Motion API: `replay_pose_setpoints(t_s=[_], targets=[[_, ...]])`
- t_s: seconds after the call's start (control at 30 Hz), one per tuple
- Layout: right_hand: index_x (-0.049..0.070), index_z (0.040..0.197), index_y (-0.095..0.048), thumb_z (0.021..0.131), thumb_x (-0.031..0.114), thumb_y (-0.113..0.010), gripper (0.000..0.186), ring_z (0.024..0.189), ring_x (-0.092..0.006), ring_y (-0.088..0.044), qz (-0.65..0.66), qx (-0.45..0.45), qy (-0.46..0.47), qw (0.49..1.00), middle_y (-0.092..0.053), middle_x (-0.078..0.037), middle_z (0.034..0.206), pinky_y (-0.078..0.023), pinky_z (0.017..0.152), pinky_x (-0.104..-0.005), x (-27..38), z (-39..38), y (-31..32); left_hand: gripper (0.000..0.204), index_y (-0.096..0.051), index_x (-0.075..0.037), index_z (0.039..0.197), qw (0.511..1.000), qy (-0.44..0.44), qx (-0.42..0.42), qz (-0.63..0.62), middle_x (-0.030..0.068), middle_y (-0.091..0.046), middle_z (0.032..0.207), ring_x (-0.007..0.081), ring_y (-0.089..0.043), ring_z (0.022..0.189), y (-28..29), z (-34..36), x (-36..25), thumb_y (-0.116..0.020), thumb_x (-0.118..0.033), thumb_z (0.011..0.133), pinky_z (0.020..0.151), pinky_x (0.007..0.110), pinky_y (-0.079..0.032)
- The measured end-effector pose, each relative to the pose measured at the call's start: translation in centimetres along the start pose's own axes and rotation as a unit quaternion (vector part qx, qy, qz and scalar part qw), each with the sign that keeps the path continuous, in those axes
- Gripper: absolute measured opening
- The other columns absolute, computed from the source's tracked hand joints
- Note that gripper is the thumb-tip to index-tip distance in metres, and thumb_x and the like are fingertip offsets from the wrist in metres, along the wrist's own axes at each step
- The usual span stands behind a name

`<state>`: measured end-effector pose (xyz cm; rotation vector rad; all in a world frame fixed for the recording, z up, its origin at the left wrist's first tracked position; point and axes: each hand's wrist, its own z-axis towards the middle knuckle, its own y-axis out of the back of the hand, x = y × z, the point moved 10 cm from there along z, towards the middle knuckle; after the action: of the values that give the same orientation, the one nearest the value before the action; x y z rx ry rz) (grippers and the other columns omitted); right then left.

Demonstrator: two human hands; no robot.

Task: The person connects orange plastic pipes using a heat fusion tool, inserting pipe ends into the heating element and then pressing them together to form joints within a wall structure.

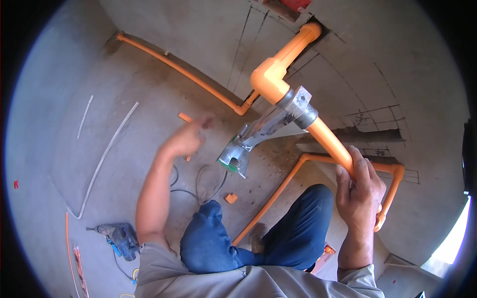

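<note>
So nearest us were our jeans knees [201, 243], right below the work, and that's the bit that worried us. If the fusion tool [271, 121] had slipped, we reckon a leg was a likely landing spot. A dark cable [185, 191] looped on the floor just past the left knee; it looked like it ran to the tool's lower end, so a snag there could've yanked the whole thing sideways.

On the right, our right hand [365, 188] had its fingers wrapped round the orange pipe [328, 141], whose far end sat in the tool's grey collar [305, 116]. Pushing crooked could've skewed the end, and if the collars were hot, lingering could've oversoftened it.

Our left hand [186, 136] was off to the left of the tool, not touching it. We saw nothing in it, but the fingers were too blurred to tell how curled they were. With no hand on the tool, pulling the pipe out might've let it swing or drop, and a careless grab at the metal could've meant a burn.

Farther off, the orange elbow [271, 79] sat on the tool's other collar, joined to a stub [298, 43] from the far wall. Too much leverage might've stressed that joint.
</note>
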<state>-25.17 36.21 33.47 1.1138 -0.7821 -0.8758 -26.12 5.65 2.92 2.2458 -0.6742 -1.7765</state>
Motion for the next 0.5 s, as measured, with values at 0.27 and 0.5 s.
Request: replay_pose_setpoints(t_s=[0.27,0.5], targets=[[0.005,0.123,-0.063,0.079,0.020,-0.081,0.050,0.060,-0.0239,-0.062,-0.080,-0.036,0.052,0.995,-0.061,-0.007,0.080,-0.051,0.055,-0.0349,0.4,-0.3,-0.2,0.052,-0.060,-0.001,0.127,0.971,-0.101,-0.067,-0.205,0.0147,-0.069,0.117,0.0213,-0.067,0.103,-9.2,2.0,-0.6,-0.077,-0.008,0.079,0.092,0.033,-0.051],[0.003,0.124,-0.059,0.083,0.014,-0.075,0.046,0.068,-0.0293,-0.066,-0.082,-0.008,0.023,0.996,-0.065,-0.013,0.087,-0.052,0.061,-0.0383,0.5,-0.5,-0.7,0.022,-0.068,0.000,0.111,0.932,-0.086,-0.095,-0.340,0.0028,-0.069,0.095,0.0076,-0.061,0.085,-12.4,5.2,0.3,-0.069,-0.009,0.091,0.073,0.025,-0.049]])
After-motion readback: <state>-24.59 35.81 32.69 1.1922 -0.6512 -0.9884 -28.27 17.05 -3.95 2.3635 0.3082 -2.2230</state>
